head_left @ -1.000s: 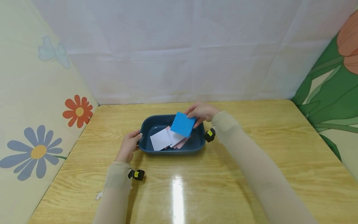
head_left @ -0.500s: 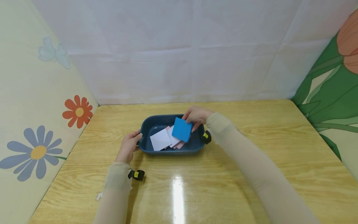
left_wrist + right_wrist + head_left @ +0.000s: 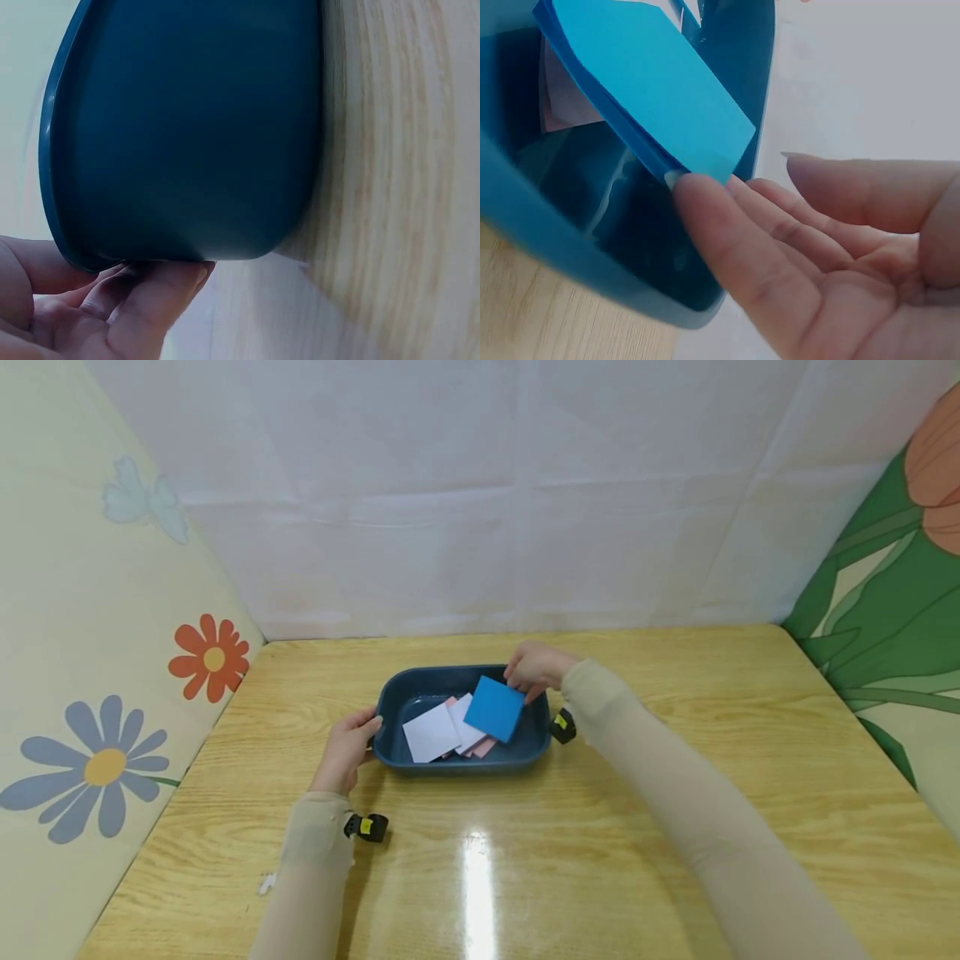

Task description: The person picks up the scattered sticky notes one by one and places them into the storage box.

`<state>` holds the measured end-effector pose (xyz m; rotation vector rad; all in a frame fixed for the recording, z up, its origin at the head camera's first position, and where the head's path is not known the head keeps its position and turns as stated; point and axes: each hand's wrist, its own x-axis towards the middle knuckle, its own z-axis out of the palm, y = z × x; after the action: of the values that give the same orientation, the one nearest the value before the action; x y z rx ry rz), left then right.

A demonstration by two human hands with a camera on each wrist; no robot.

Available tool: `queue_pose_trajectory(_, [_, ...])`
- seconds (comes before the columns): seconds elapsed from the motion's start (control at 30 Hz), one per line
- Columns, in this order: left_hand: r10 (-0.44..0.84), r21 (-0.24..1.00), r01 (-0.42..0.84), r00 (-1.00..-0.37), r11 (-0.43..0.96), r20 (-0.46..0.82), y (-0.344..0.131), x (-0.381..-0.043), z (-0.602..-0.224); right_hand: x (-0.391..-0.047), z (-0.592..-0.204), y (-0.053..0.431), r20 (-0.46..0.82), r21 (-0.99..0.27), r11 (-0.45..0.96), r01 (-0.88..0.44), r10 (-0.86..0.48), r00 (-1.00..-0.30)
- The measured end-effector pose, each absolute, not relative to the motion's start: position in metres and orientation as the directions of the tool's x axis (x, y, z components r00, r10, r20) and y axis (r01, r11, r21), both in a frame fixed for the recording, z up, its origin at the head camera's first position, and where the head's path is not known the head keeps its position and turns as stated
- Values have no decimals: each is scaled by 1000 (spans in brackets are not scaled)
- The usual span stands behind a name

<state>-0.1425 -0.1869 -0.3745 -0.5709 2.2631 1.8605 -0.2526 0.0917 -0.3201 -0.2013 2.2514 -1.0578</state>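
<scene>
A dark blue plastic basin stands on the table. My left hand grips its left end, with the thumb over the rim and fingers against the outside, as the left wrist view shows. A blue stack of square paper lies tilted on the other papers toward the basin's right side. My right hand is at the upper right of that stack. In the right wrist view, its fingertips touch the stack's corner, while the thumb stands well apart from it.
White square papers and pink papers lie overlapping inside the basin, left of and under the blue stack. The wooden table stretches around it. A white cloth hangs behind, and flower-patterned walls flank the table.
The blue paper stack has come down from above the basin onto the other papers and turned. My right thumb has come away from it. The left hand keeps its hold.
</scene>
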Motion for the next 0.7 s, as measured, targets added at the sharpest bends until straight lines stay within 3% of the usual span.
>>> queue_pose_trajectory(0.33, [-184, 908, -386, -916, 163, -356, -186, -141, -373, -250, -320, 104, -451, -782, 603, 161, -367, -813])
queue_pose_trajectory(0.7, [-201, 902, -396, -910, 172, -362, -184, -141, -371, -234, -321, 117, -319, -854, 509, 111, -343, -884])
